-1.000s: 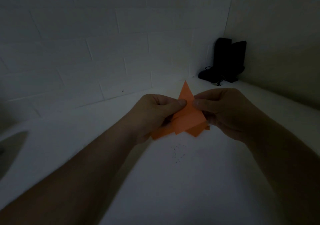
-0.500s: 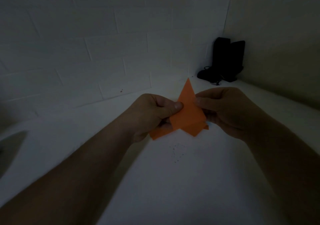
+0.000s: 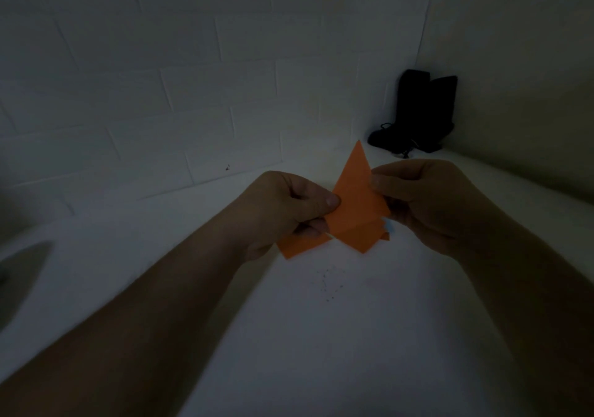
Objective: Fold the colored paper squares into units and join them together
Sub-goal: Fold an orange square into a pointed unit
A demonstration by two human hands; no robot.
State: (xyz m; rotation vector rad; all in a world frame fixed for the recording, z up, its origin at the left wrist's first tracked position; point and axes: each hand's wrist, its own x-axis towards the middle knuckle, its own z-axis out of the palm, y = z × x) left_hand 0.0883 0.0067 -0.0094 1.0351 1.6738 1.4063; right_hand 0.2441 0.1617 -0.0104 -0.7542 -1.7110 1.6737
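Fingers of the left hand (image 3: pixel 289 204) and right hand (image 3: pixel 418 198) pinch opposite edges of the folded orange paper (image 3: pixel 356 208), raised above the white surface (image 3: pixel 321 336), probably steadying layers for alignment; black object (image 3: pixel 418 111) stands beyond it.

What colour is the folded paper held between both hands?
Orange, seen in the head view: the folded paper.

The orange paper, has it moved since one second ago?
No, barely: the orange paper, held by both hands, keeps its tip just left of and below the black object in the corner.
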